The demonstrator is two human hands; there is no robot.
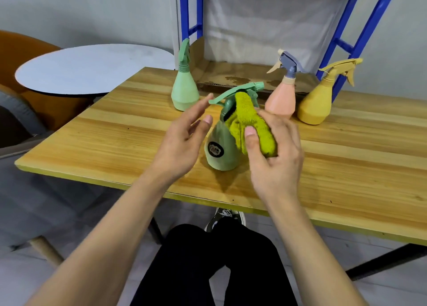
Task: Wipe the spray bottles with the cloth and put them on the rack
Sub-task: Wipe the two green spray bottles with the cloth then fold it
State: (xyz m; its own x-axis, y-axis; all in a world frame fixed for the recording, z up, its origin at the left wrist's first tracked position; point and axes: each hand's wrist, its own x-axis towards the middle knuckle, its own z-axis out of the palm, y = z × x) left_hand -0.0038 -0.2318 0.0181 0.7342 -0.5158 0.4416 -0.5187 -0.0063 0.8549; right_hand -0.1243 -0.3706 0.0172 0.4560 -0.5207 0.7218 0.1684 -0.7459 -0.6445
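stood upright on the table (346, 167), the green bottle (221, 148). gripped the cloth (251, 123) against its neck with right hand (275, 153); left hand (184, 139) just beside it, fingers spread, not touching.

One bottle (221, 141) stood at the table's (115, 130) front, between both hands. Behind it three bottles (184, 86) stood in a row before the rack (360, 35). A round table (92, 67) lay left.
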